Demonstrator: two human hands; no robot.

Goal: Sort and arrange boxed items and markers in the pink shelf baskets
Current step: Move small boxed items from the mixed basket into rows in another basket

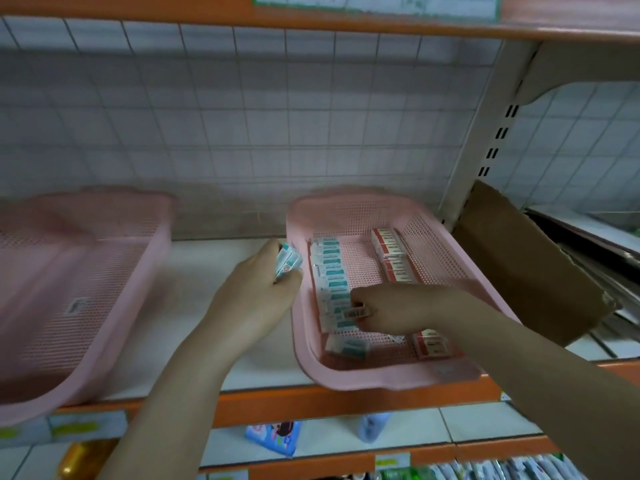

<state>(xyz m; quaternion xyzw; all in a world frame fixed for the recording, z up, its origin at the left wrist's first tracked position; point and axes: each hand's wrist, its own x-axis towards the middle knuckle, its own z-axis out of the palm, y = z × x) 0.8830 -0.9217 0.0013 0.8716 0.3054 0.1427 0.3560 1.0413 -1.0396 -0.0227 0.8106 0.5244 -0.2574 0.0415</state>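
Left hand (258,292) grips a few teal boxes (287,263) just outside the left wall of the right basket (446,258), above the shelf (214,268). Right hand (391,308) reaches into that basket and pinches one small box (354,312) over the teal row (330,282) along its left side; red boxes (393,254) lie along its right side, with one more (433,344) near its front wall. Left of this basket, well apart, sits another pink basket (79,271), blurred.

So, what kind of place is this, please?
Probably a small shop. Orange-edged shelves carry price labels, pink baskets hold rows of small boxes, and packaged goods sit on the shelf below.
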